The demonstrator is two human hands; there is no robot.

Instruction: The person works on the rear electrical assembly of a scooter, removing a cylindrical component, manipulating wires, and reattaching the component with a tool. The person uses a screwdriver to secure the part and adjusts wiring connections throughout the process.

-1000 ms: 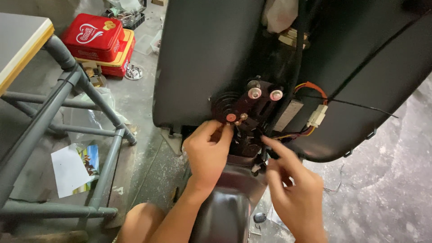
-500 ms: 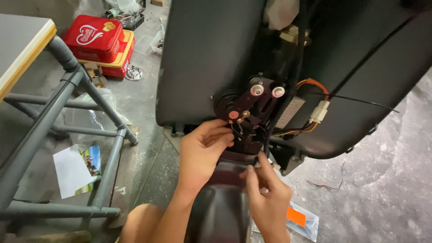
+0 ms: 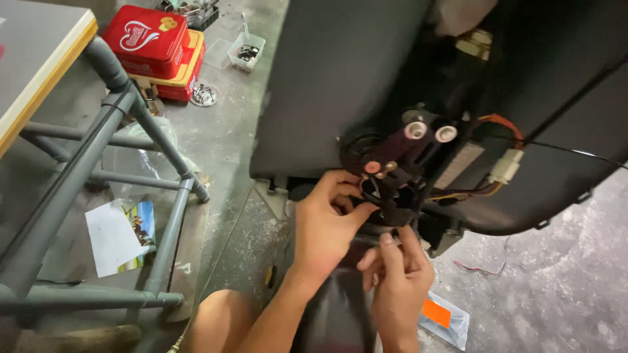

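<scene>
Both hands [image 3: 327, 222] crept up; fingertips hidden behind bracket [image 3: 392, 173], prob.

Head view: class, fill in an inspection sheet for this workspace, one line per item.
Surface: grey concrete floor, dusty and stained.
Job's things: large black panel with a black mechanism on its edge.
Clutter: red tins, clear tray, paper sheet, plastic packet.
Grippers: left hand fingers at the mechanism; right hand just below it.
Cables: orange wires to a white connector; thin black cable.
Surroundings: grey pipe table frame.
</scene>
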